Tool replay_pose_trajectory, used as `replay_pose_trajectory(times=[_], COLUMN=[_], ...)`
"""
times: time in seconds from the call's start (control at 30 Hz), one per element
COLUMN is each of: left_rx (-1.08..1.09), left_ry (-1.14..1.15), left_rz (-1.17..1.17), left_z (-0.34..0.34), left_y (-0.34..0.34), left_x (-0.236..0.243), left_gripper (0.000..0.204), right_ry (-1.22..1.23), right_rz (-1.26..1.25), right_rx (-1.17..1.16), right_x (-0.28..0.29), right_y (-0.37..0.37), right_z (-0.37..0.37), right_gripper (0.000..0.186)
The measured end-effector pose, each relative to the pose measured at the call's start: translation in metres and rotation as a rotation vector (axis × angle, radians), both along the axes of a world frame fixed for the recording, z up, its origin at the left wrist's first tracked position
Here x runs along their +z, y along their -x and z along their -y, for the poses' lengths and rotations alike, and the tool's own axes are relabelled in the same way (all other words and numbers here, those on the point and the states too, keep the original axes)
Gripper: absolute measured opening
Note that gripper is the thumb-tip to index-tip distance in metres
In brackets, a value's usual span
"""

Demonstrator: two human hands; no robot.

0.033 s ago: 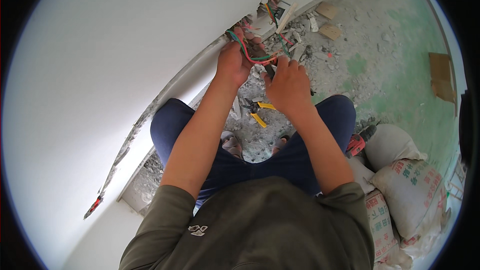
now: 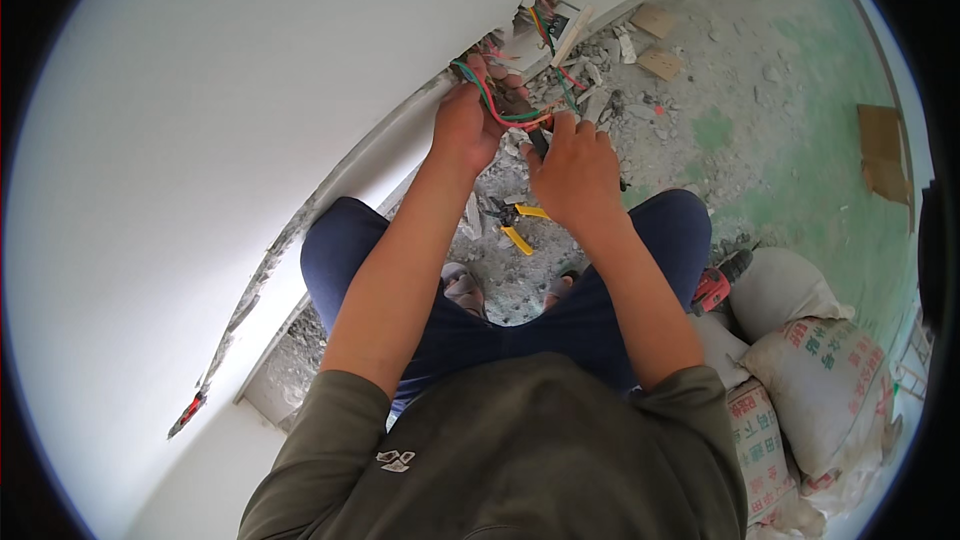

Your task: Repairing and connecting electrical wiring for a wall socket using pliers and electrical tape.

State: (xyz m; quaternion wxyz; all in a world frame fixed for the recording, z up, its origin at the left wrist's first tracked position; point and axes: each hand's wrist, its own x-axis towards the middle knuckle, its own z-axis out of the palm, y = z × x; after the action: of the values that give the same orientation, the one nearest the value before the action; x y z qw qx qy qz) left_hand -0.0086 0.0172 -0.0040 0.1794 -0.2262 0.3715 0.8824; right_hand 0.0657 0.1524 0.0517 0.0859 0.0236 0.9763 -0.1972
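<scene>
We see red and green plastic-coated wires (image 2: 513, 123) at the foot of the wall, bowing out from a broken opening and running across the front of the left hand (image 2: 467, 130). That hand is curled about the wires, its fingers reaching behind them, though we cannot tell how tightly it squeezes. Just beside it, the right hand (image 2: 580, 175) is closed on a slim black tool (image 2: 539, 143); its fingers hide most of it, so we cannot make out its kind. The tool's visible part lies close to the looped wires.

Around the hands we find a smooth white wall (image 2: 270, 100) on the left, its lower edge ragged, and a white-framed dark rectangular fitting (image 2: 562, 28) near the opening. Below the hands, yellow-handled pliers (image 2: 517, 239) lie with their handles spread on the dusty grey floor (image 2: 700, 105), between the knees of the navy trousers (image 2: 655, 230) and ahead of the grey strapped sandals (image 2: 464, 292). Farther right we notice flat brown cardboard pieces (image 2: 660, 64), a red and black power tool (image 2: 712, 290) by the knee, and plump white woven sacks (image 2: 818, 395) piled together.
</scene>
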Motion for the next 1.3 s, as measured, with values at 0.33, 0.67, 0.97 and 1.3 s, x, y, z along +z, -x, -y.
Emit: replay_pose_trajectory(times=[0.33, 0.67, 0.97, 1.3], left_rx=[0.008, -0.012, 0.0, 0.002], left_ry=[-0.069, -0.033, -0.029, -0.029], left_rz=[0.002, 0.008, 0.026, 0.019], left_z=[-0.001, -0.002, -0.004, -0.005], left_y=[0.0, -0.001, -0.002, -0.001], left_x=[0.0, 0.006, 0.008, 0.009], left_gripper=[0.029, 0.039, 0.039, 0.036], right_ry=[-0.069, -0.038, -0.046, -0.123], right_rz=[-0.112, -0.064, -0.037, 0.003], right_rx=[-0.099, -0.114, -0.096, -0.091], right_x=[-0.01, -0.009, -0.001, -0.014], right_y=[-0.008, -0.007, -0.007, -0.006], right_z=[0.01, 0.011, 0.009, 0.01], right_gripper=[0.05, 0.063, 0.068, 0.07])
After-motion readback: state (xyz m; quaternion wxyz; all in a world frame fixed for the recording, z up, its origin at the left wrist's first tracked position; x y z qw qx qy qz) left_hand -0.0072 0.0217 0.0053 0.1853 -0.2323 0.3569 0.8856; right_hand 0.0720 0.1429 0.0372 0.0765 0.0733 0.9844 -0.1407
